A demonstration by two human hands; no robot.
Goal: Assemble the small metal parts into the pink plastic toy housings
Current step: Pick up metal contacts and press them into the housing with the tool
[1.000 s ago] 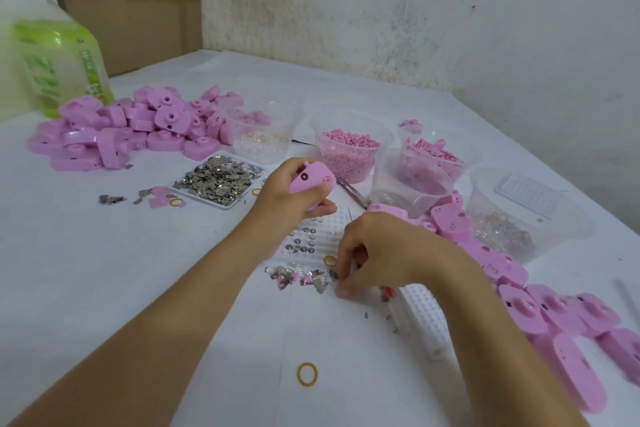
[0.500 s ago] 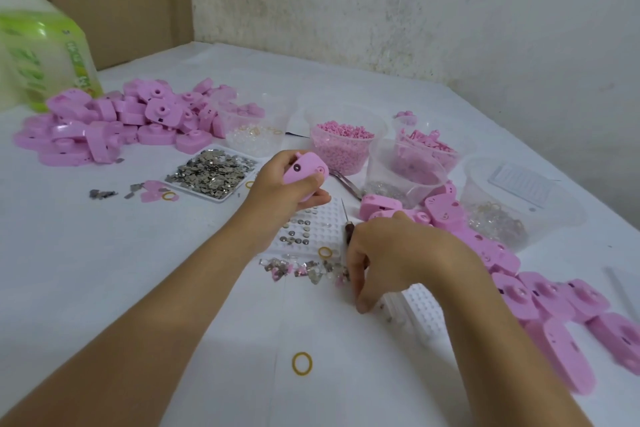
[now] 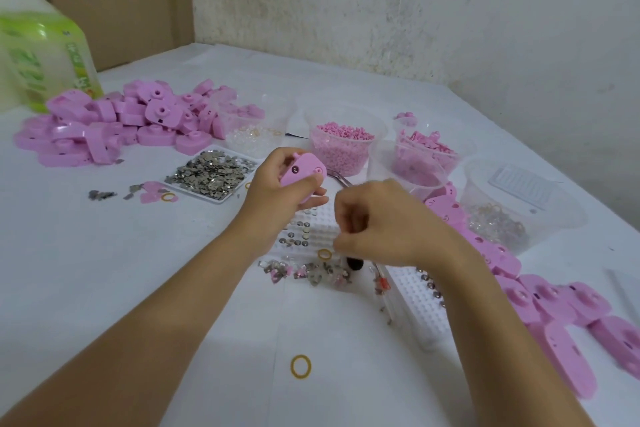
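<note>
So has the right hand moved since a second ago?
Yes. The right hand has lifted from the loose metal bits up over the white pegged tray.

Bare forearms (image 3: 166,333), seemingly sleeveless.

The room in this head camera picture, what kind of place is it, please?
Probably a small hand-assembly workshop, perhaps home piecework. A big heap of identical pink plastic toy housings lies on the white-covered table, a white tray of small shiny metal parts sits beside it, and brown cardboard cartons stand behind.
</note>
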